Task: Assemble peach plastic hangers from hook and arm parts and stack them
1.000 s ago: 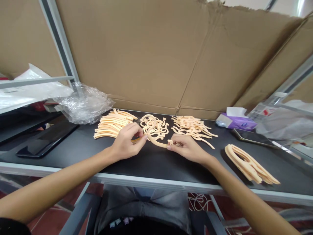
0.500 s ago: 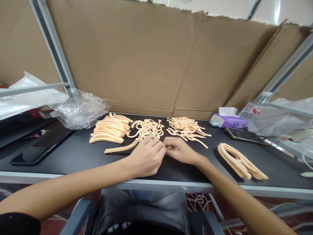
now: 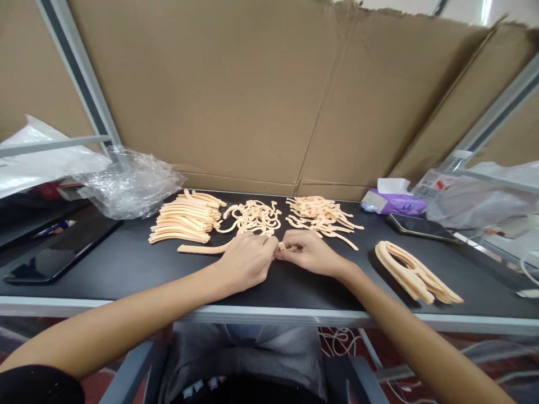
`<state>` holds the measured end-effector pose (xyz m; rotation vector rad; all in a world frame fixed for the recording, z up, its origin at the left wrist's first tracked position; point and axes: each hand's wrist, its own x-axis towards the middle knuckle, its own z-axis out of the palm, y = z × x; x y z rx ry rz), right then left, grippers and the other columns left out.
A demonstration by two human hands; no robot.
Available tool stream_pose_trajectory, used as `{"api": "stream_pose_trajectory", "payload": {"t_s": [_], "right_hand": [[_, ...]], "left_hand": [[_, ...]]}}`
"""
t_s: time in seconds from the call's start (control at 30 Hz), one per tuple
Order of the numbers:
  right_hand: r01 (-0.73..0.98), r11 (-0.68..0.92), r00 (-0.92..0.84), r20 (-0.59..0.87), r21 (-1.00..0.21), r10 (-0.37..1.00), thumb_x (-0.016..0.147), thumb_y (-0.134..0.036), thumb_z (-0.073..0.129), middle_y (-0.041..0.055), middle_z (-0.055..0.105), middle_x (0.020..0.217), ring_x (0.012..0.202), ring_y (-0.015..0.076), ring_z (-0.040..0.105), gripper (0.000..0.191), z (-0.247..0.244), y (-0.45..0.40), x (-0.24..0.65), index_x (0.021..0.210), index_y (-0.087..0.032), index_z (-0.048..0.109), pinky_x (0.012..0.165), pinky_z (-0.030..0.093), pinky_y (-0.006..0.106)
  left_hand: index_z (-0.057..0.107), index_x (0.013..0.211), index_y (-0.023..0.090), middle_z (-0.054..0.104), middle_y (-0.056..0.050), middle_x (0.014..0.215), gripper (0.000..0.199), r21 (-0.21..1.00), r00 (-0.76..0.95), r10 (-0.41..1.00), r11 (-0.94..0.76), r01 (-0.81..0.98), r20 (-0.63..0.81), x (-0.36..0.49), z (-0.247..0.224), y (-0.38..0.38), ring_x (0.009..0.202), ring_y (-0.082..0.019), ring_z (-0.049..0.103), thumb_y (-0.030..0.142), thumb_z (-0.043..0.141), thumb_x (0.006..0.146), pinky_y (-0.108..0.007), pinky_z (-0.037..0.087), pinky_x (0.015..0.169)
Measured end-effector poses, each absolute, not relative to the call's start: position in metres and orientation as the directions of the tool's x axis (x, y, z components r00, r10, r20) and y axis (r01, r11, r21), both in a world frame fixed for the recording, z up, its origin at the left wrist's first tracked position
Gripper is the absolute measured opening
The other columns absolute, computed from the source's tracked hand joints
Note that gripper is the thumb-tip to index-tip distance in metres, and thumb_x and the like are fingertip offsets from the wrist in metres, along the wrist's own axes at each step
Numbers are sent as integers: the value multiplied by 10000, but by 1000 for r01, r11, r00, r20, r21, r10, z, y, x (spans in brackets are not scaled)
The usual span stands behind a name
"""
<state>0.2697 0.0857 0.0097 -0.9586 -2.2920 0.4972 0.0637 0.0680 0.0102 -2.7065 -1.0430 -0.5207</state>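
Observation:
My left hand [image 3: 248, 261] is closed around a long, curved, cream-coloured plastic hanger arm [image 3: 200, 249], whose free end points left over the black tabletop. Against its fingertips, my right hand [image 3: 309, 252] pinches a small cream plastic piece [image 3: 288, 247]; fingers hide most of it, and I cannot tell how it meets the arm. Behind my left hand lies a tangle of curved hook pieces [image 3: 255, 216]. To its left is a stack of similar hanger arms [image 3: 181, 219]. Thin wavy strips [image 3: 322, 213] are heaped behind my right hand.
Folded hangers [image 3: 415, 272] lie together at the right. Behind them are a phone [image 3: 423, 227] and a purple tissue pack [image 3: 398, 202]. On the left are a black glossy device [image 3: 63, 247] and crumpled clear plastic [image 3: 135, 182]. A cardboard wall [image 3: 219, 95] closes off the back.
My hands stay together, with slightly shifted fingers. More of the small piece shows by my right fingertips, and the hanger arm lies a little flatter. The view has tilted slightly downward.

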Motion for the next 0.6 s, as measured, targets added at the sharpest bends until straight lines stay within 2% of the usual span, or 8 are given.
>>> {"api": "stream_pose_trajectory", "payload": {"t_s": [0.1, 0.23, 0.37, 0.6], "right_hand": [[532, 635, -540, 354, -560, 764, 862, -404, 662, -1, 588, 678, 630, 126, 525, 295, 11, 85, 274, 662, -191, 629, 580, 389, 255], [553, 539, -475, 290, -636, 831, 890, -404, 613, 24, 689, 758, 663, 145, 587, 232, 15, 86, 284, 856, -194, 706, 609, 440, 267], [593, 516, -458, 268, -619, 847, 887, -373, 600, 30, 702, 766, 697, 160, 611, 225, 18, 87, 291, 803, -191, 703, 649, 451, 285], [595, 483, -472, 207, -643, 857, 887, -373, 592, 36, 706, 803, 724, 169, 612, 224, 11, 84, 296, 826, -191, 707, 673, 461, 294]], "left_hand": [[613, 986, 157, 715, -79, 921, 123, -29, 676, 627, -725, 688, 387, 63, 11, 65, 850, -249, 682, 186, 503, 942, -373, 500, 768], [660, 993, 173, 704, -73, 918, 173, -25, 666, 651, -708, 706, 364, 63, 15, 62, 816, -248, 683, 154, 508, 911, -340, 481, 659], [690, 960, 198, 693, -64, 914, 202, -28, 653, 676, -687, 726, 340, 63, 20, 60, 783, -243, 677, 157, 501, 904, -323, 444, 597], [693, 985, 213, 683, -59, 912, 227, -8, 648, 688, -684, 729, 327, 63, 22, 58, 790, -237, 673, 160, 488, 904, -306, 412, 566]]}}
